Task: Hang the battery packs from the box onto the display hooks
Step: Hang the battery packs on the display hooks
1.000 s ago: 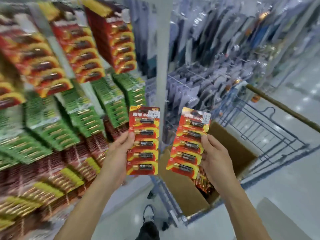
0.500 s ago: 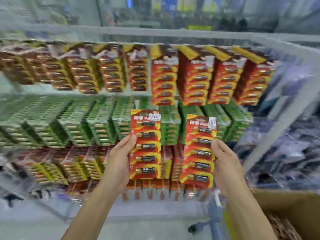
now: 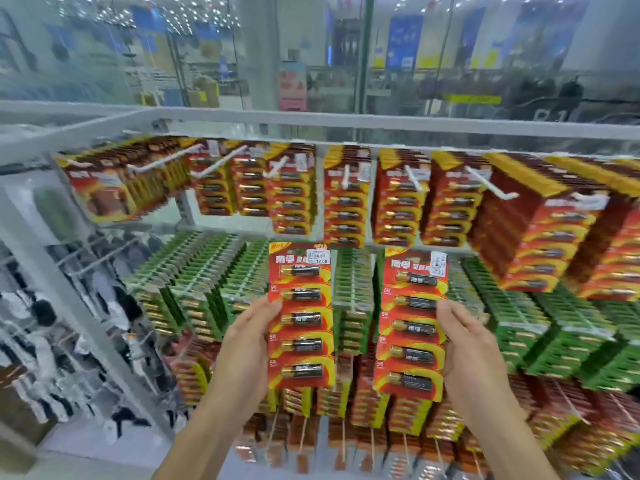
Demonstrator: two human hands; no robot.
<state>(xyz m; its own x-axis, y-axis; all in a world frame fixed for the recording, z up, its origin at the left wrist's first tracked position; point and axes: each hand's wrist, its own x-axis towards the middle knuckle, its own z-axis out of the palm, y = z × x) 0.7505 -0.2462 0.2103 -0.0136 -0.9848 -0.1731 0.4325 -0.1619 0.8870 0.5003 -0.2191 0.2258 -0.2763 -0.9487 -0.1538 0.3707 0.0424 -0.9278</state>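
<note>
Well to the left of the left hand (image 3: 249, 341): blurred black-and-white goods (image 3: 45, 323) on wire pegs, beside the slanted upright of the white metal display rack (image 3: 311, 121). Below them, pale glossy floor (image 3: 86, 441).

Above and left of that hand, red-and-yellow carded battery packs (image 3: 214, 188), hung in a top row on white wire hooks (image 3: 491, 183). Level with the hand, dense rows of green carded packs (image 3: 194, 271).

Left hand grasping: thumb on the front near the left edge, fingers hidden behind, round a red-and-yellow blister card of five black cells (image 3: 301, 317). Card held upright, clear of every hook, white price sticker at its top right corner.

Between the two hands, more green packs and, lower down, dark red packs (image 3: 363, 410) on the bottom row.

Just left of the right hand (image 3: 467, 351), a second red-and-yellow five-cell card (image 3: 412, 323), upright with a slight tilt, off the hooks, pinched at its right edge under that hand's thumb, fingers out of sight behind.

Right of the right hand, deep stacks of red-and-yellow packs above, green ones below.

Above both hands, beyond the rack's top rail, a glass wall (image 3: 311, 46) with a blurred shop interior: blue posters, ceiling lights.
</note>
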